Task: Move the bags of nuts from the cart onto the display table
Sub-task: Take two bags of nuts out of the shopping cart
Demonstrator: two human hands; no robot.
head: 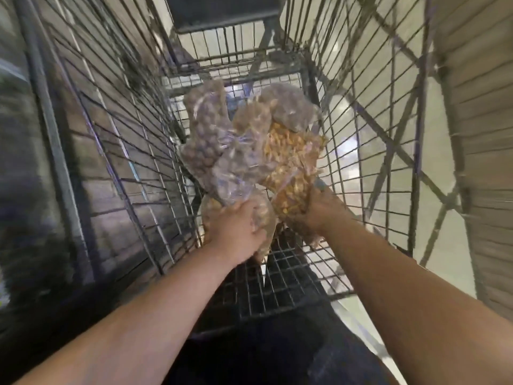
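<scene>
Several clear plastic bags of nuts lie piled in the bottom of a wire cart (pixel 347 129). On the left are bags of round brown nuts (pixel 205 126); on the right is a bag of pale yellow nuts (pixel 291 159). My left hand (pixel 238 226) grips the near end of a bag of light brown nuts (pixel 263 212) at the front of the pile. My right hand (pixel 319 209) holds the near end of the yellow bag from the right side. Both forearms reach down into the cart. The picture is blurred.
Tall wire walls (pixel 111 134) of the cart close in on the left, right and far sides. The wire mesh floor (pixel 286 282) shows in front of the pile. A pale floor shows through the right wall.
</scene>
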